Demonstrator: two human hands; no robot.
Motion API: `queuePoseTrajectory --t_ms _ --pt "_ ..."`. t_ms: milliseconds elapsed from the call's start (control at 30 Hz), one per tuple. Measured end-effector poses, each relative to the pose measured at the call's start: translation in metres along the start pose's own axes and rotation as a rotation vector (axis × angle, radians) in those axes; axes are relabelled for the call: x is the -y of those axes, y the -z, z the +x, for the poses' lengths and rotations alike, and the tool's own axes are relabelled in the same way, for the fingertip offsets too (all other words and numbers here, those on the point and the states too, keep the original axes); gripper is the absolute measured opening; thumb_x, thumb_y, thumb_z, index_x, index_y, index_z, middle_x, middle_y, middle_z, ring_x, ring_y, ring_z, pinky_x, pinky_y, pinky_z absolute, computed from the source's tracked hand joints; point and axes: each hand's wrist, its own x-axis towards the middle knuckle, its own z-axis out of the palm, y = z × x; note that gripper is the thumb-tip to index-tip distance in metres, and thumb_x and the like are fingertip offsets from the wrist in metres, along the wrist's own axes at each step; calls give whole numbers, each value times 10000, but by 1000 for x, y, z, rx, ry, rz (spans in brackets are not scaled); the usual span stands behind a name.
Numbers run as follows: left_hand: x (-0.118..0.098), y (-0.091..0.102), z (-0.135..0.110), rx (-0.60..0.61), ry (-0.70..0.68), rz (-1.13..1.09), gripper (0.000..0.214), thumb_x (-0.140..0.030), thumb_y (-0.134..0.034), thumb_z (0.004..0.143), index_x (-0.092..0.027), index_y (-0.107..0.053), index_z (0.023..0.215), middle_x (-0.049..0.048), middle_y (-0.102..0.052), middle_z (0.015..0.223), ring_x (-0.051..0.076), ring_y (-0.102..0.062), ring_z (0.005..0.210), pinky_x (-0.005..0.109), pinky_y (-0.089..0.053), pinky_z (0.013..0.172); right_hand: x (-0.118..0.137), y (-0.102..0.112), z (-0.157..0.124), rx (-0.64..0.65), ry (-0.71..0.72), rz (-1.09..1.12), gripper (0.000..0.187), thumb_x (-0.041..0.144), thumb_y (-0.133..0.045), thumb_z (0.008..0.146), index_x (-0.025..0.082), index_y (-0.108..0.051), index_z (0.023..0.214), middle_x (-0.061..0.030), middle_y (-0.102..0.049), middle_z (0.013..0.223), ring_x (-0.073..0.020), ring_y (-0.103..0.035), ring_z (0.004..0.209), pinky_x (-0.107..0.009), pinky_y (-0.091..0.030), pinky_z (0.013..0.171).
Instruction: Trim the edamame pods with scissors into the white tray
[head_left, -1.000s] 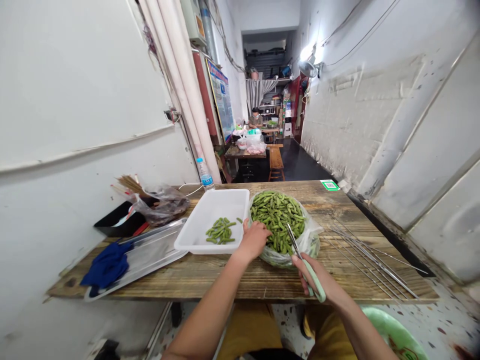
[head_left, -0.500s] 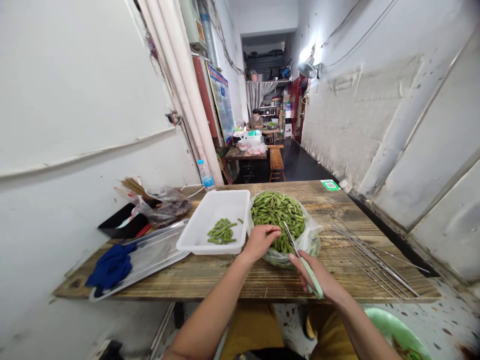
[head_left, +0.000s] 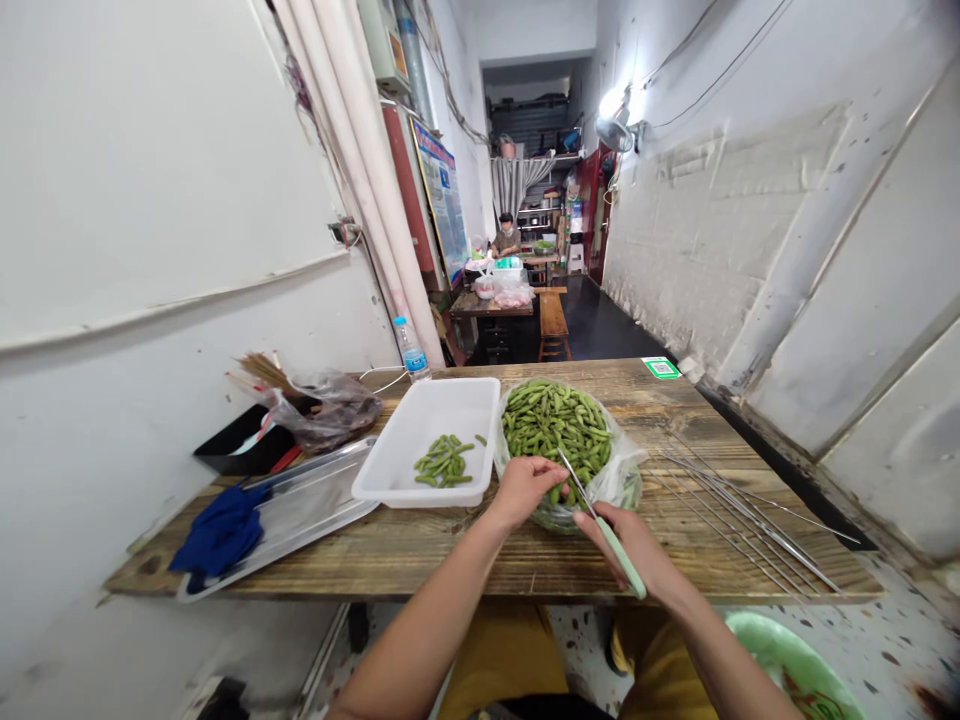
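My right hand grips scissors with pale green handles. Their metal blades look nearly closed and point up and left over the green pods. My left hand is closed in a pinch right beside the blades, on what looks like an edamame pod, mostly covered by the fingers. Under both hands is a heap of edamame pods in a clear plastic bag. To the left stands a white plastic tub, with a small pile of pods on its bottom.
Several metal skewers lie on the wooden table at right. A metal tray with a blue cloth, a black box and a water bottle are at left. A green basin stands below. Another person sits far back.
The scissor blades have come closer together and shifted slightly left, towards my left fingertips. My left hand has moved a little towards me. The pods in the tub look the same.
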Motion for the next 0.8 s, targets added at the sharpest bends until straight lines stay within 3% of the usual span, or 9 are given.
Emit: queuePoseTrajectory --t_ms 100,233,400,500,800 --pt "-2 2 0 -3 42 -96 239 -363 -659 716 -128 -692 751 19 -687 675 124 -575 637 245 -425 679 -5 -2 3 -11 -42 5 438 637 -495 790 206 -477 717 70 -359 404 -99 -374 330 -216 -280 345" --pt "-5 6 1 -27 152 -430 351 -302 -738 663 -112 -650 944 48 -699 761 128 -619 696 244 -459 690 -5 -3 4 32 -60 84 459 671 -420 808 214 -458 809 81 -387 423 -110 -407 333 -219 -335 340" --pt "-5 5 4 -194 186 -798 204 -222 -708 726 -121 -582 851 56 -691 789 97 -623 682 215 -496 662 0 -6 1 81 -71 154 508 703 -367 804 201 -438 829 76 -435 459 -97 -444 372 -212 -386 394" --pt "-3 2 4 -260 197 -840 122 -148 -661 765 -123 -553 816 56 -690 800 83 -621 656 218 -521 680 0 -9 1 84 -77 194 548 734 -359 779 198 -442 856 85 -417 453 -101 -445 368 -210 -382 373" --pt "-5 -5 -2 -249 227 -789 124 -148 -668 764 -119 -556 809 64 -688 807 110 -643 697 251 -545 695 6 -11 2 52 -134 292 540 744 -436 721 209 -410 786 101 -379 468 -74 -388 302 -196 -319 285"
